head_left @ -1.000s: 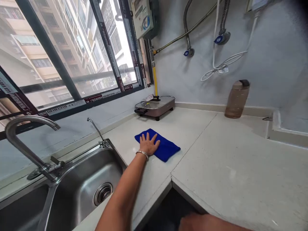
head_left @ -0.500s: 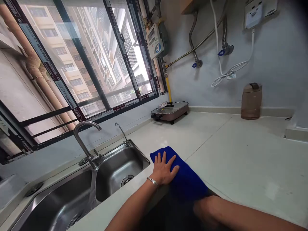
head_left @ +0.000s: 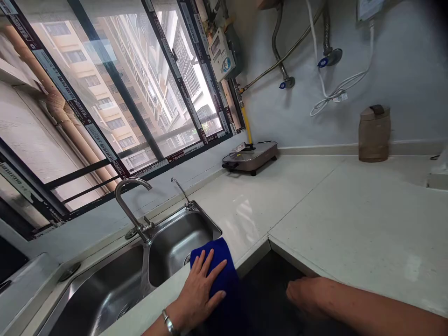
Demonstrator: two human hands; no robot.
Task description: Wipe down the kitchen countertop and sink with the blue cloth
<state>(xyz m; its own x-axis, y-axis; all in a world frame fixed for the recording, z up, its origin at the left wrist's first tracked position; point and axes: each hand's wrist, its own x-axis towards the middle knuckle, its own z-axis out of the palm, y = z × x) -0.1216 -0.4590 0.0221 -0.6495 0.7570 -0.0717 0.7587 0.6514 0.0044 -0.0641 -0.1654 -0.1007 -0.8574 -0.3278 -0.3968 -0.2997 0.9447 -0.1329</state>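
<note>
My left hand, with a silver bracelet at the wrist, lies with its fingers spread on a blue cloth. The cloth rests on the counter edge beside the double sink and hangs down in front of it. On the right, my right hand is curled closed just below the inner corner of the counter, apart from the cloth. Its fingertips are turned away, and I cannot see whether anything is in them.
A curved faucet and a thin tap stand behind the sink. An electric pan with a glass lid sits in the back corner. A brown jug stands by the wall. The L-shaped counter has an inner corner in front of me.
My left hand has slid the blue cloth left and nearer to me, towards the sink edge. The counter's inner corner has come into sight. My right hand has moved little.
</note>
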